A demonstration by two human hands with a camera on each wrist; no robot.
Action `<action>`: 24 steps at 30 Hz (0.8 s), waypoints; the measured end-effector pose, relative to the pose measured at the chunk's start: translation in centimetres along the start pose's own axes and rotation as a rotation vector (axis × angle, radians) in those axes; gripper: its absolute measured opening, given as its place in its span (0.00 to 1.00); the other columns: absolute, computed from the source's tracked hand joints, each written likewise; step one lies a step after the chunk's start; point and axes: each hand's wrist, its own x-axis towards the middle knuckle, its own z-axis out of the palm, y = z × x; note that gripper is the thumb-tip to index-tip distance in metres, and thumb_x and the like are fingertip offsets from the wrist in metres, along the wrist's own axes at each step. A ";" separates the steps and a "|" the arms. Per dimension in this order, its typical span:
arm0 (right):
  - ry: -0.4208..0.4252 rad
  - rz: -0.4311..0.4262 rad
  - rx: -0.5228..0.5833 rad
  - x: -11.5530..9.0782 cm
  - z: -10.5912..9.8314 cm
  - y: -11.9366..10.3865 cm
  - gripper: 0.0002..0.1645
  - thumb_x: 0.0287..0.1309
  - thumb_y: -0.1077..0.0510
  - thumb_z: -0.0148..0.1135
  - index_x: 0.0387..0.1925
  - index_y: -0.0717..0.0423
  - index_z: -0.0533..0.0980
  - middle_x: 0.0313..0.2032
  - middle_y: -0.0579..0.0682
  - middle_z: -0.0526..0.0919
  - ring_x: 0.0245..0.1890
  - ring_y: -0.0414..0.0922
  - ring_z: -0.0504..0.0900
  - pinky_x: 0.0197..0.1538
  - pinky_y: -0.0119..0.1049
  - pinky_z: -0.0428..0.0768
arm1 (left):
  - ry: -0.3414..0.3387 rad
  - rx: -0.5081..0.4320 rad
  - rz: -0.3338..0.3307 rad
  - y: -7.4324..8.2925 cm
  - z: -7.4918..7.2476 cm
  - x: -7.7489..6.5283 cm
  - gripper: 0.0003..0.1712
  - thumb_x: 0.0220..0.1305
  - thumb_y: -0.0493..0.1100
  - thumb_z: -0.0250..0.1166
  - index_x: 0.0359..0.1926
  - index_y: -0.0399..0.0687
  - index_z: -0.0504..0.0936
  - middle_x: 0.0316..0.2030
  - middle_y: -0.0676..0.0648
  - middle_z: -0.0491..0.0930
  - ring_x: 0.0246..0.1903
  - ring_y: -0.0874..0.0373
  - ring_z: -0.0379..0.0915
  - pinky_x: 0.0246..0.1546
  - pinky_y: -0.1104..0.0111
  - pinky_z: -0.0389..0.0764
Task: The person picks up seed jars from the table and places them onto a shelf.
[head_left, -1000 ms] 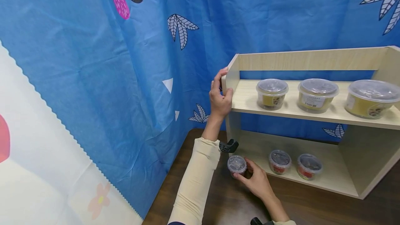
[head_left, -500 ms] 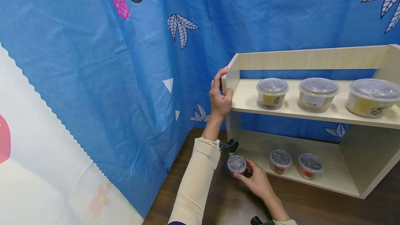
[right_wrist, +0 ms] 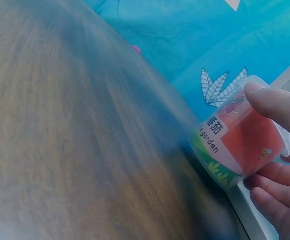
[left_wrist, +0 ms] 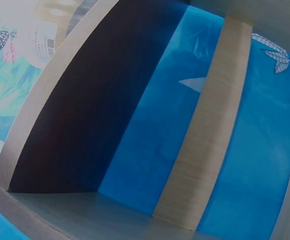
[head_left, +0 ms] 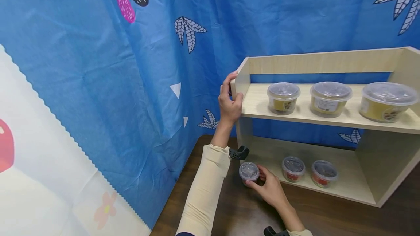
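Observation:
My left hand [head_left: 230,106] grips the left side panel of a pale wooden two-tier shelf [head_left: 321,123], with its fingers round the outer edge. Between thumb and fingers, my right hand [head_left: 270,190] holds a small clear plastic tub [head_left: 249,170] with a lid, just off the shelf's lower left front corner. In the right wrist view the tub [right_wrist: 237,137] is tilted and shows a red and green printed label, with the thumb near its lid. The left wrist view looks into the shelf frame past a crossbar [left_wrist: 205,130]; the hand is out of sight there.
Two similar small tubs, one left [head_left: 293,169] and one right [head_left: 324,174], stand on the lower board. The upper board carries three larger yellow-labelled tubs, left [head_left: 283,98], middle [head_left: 330,99] and right [head_left: 388,102]. A blue patterned curtain [head_left: 147,94] hangs behind the dark wooden table [head_left: 236,214].
The head view has shifted very slightly. Both hands keep their holds, and the small tub stays at the shelf's corner.

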 end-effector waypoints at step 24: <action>0.005 0.025 -0.018 0.2 -1.4 -0.3 0.43 0.47 0.49 0.77 0.59 0.69 0.72 0.46 0.64 0.83 0.45 0.57 0.84 0.48 0.48 0.80 | 0.002 0.005 -0.013 -0.2 0.0 -0.1 0.31 0.54 0.25 0.56 0.61 0.37 0.69 0.64 0.38 0.71 0.57 0.43 0.67 0.52 0.58 0.72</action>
